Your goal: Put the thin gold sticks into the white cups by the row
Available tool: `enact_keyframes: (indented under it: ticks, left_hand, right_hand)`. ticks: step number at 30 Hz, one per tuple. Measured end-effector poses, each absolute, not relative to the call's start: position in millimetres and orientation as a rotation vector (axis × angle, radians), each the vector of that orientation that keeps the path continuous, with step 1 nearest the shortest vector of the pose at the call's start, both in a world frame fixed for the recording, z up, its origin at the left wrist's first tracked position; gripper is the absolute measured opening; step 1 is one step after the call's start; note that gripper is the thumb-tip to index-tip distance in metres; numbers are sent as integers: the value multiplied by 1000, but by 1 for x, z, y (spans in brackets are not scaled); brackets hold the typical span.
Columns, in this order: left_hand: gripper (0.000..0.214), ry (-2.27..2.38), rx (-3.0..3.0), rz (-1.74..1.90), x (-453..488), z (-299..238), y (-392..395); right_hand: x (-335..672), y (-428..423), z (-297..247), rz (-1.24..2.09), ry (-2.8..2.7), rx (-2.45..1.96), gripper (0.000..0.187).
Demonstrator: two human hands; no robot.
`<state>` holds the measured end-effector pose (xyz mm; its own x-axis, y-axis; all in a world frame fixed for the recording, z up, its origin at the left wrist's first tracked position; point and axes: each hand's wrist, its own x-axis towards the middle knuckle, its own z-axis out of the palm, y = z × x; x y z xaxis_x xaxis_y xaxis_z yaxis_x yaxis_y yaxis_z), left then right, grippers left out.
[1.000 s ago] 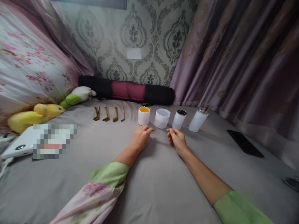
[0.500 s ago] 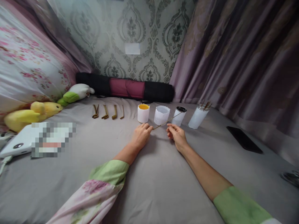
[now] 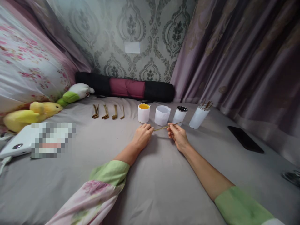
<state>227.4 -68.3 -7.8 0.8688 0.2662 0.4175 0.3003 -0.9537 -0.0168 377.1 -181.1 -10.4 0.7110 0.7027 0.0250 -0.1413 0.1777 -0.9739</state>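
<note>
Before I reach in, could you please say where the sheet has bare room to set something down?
The gray sheet is bare between left forearm and right forearm, and between right forearm and black slab. It's crowded around left hand, right hand and thin stick, before four containers.

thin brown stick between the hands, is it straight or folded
Straight, as far as it shows: the stick runs in one line from the left hand past the right hand, with no fold visible.

A thin brown stick [image 3: 161,128] — slightly slanted — spans left hand [image 3: 142,135] and right hand [image 3: 178,136].
</note>
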Motion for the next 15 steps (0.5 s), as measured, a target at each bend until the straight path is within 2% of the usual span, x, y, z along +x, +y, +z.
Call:
enact_keyframes:
  ticks: [15]
  left_hand:
    - [22,-511,-3067,-670,229,-7,-68]
  right_hand:
    - [377,-182,-10,644,-507,-1258,30]
